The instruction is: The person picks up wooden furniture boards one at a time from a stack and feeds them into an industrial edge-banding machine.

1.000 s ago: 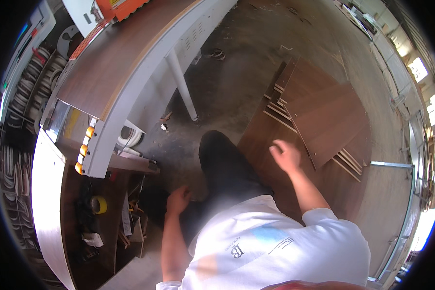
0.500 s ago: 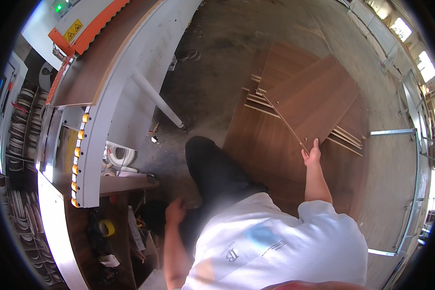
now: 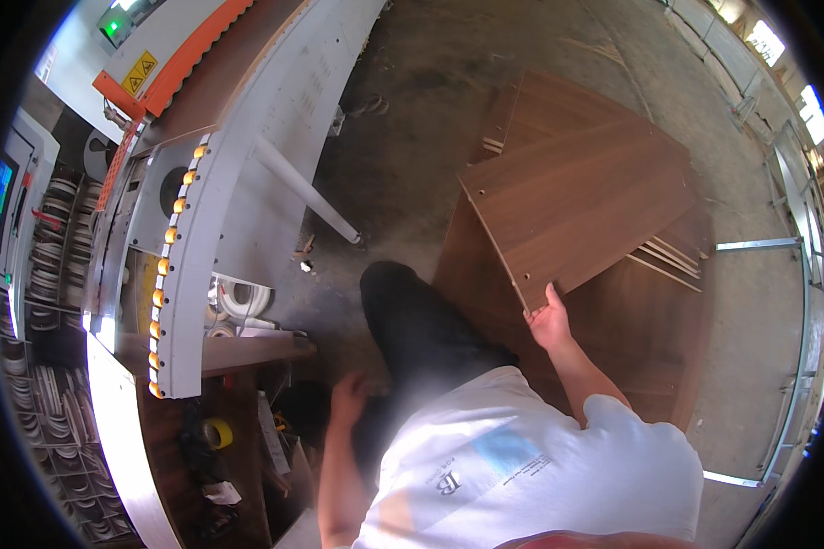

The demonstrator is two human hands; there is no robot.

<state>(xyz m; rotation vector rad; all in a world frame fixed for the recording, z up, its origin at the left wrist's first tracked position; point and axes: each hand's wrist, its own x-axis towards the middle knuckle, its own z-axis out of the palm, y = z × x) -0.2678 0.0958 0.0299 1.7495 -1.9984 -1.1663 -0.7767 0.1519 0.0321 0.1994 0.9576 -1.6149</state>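
My right hand (image 3: pixel 549 322) grips the near corner of a brown wood-grain panel (image 3: pixel 581 197), thumb on top and fingers at the edge. Small drilled holes show along that panel's left edge. It lies askew over a stack of similar brown boards (image 3: pixel 604 339), whose pale edges show at the right. Beside my left thigh, my left hand (image 3: pixel 349 400) hangs low with loosely bent fingers and nothing visible in it. Another brown board (image 3: pixel 201 101) lies on the machine's bed, at the far left.
A grey machine (image 3: pixel 288 119) with an orange guard (image 3: pixel 188 59) and yellow rollers (image 3: pixel 163 265) runs along the left. Its slanted leg (image 3: pixel 307 188) reaches the floor. Yellow tape (image 3: pixel 216 433) sits in a low cabinet. A metal frame (image 3: pixel 801 302) stands at right.
My right hand has pulled the top panel left and toward me, across the stack. The board on the machine has moved farther away, baring more rollers. My left hand stays low.
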